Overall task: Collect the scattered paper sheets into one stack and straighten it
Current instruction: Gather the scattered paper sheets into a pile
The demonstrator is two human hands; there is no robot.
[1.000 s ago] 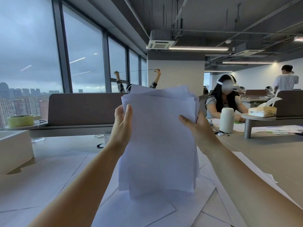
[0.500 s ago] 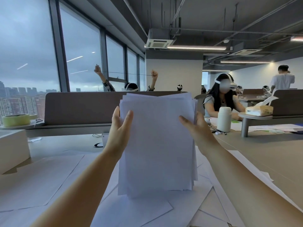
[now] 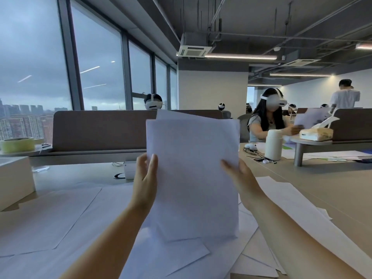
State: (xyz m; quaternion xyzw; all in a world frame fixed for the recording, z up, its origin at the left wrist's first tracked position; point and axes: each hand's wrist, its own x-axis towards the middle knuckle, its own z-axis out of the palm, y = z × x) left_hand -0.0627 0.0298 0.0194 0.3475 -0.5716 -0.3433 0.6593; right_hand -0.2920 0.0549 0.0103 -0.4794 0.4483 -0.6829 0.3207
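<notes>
I hold a stack of white paper sheets upright in front of me. Its bottom edge stands on loose sheets lying on the desk. My left hand holds the stack's left edge, thumb on the front. On the right edge, my right hand holds it the same way. One sheet's corner sticks up skewed behind the top edge. More loose sheets lie flat at the left, below the stack and at the right.
A white box stands at the left desk edge, with a green tape roll behind it. A grey partition closes off the far side. A white bottle and a tissue box stand at the right, near a seated person.
My hands have slid from the stack's upper part to the middle of its sides. The fanned top edges have drawn closer together.
</notes>
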